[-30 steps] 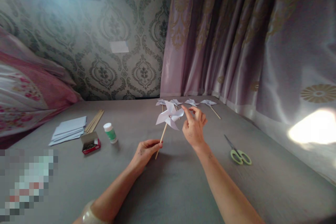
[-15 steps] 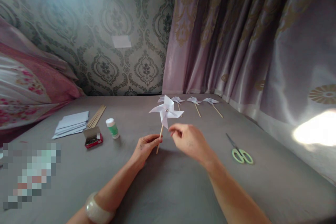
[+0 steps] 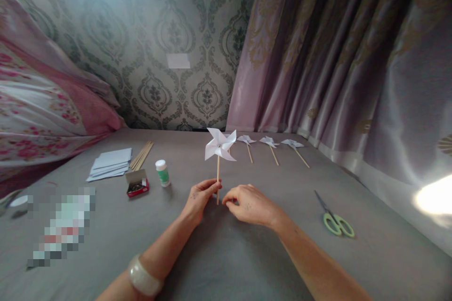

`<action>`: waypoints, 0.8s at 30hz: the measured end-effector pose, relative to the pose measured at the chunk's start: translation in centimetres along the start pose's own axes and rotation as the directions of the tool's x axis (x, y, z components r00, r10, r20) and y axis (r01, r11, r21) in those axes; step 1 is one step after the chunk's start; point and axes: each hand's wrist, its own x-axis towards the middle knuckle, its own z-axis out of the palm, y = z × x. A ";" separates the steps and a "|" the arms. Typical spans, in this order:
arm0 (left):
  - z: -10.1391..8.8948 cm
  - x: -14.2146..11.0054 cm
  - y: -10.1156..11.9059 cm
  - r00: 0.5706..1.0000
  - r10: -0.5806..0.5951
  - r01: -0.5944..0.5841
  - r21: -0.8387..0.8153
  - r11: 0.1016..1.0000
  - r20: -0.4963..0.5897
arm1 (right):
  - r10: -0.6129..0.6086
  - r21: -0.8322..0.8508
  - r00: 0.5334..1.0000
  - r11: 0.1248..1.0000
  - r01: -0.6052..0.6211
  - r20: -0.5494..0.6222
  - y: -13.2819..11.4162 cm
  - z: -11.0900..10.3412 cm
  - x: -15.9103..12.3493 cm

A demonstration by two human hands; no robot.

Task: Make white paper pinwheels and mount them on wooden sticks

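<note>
A white paper pinwheel (image 3: pixel 219 145) with a shiny pin at its centre stands upright on a thin wooden stick. My left hand (image 3: pixel 201 197) pinches this stick between thumb and fingers, near its lower end. Just right of the stick, my right hand (image 3: pixel 247 203) is loosely curled, its thumb apart from the fingers and nothing visible in it. It does not appear to touch the stick. Behind, several finished pinwheels lie on the grey surface, one of them (image 3: pixel 270 142) toward the right; another is partly hidden by the held one.
Left on the grey surface (image 3: pixel 212 263) are stacked white paper sheets (image 3: pixel 111 162), wooden sticks (image 3: pixel 141 155), an open red box of small metal pieces (image 3: pixel 137 187) and a green-white glue bottle (image 3: pixel 163 174). Green-handled scissors (image 3: pixel 334 218) lie right. Curtains (image 3: pixel 282 66) hang behind.
The held pinwheel's blades have turned, and its stick has gone from tilted to upright. My right hand has moved down from beside the blades to near the stick's lower end.
</note>
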 end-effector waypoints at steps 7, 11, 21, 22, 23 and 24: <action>-0.5 1.2 0.4 0.995 -0.003 -0.016 -0.203 0.979 -0.096 | 0.271 0.238 0.941 0.946 -0.221 -0.204 0.4 5.0 3.0; -1.0 1.8 0.4 0.989 -0.037 0.002 -0.238 0.971 -0.145 | 0.318 0.282 0.918 0.927 -0.248 -0.237 -0.1 6.0 4.2; -2.5 3.1 0.4 0.987 -0.078 0.039 -0.263 0.964 -0.140 | 0.365 0.402 0.896 0.882 -0.247 -0.251 -0.4 7.0 7.1; -2.7 3.2 0.4 0.986 -0.092 0.051 -0.277 0.959 -0.138 | 0.377 0.414 0.893 0.874 -0.255 -0.245 0.0 7.1 7.6; -2.8 3.3 0.4 0.984 -0.104 0.057 -0.289 0.956 -0.148 | 0.391 0.418 0.888 0.868 -0.269 -0.240 0.3 7.3 8.2; -2.8 3.4 0.5 0.979 -0.113 0.058 -0.299 0.953 -0.171 | 0.413 0.412 0.879 0.863 -0.294 -0.237 0.7 7.3 8.8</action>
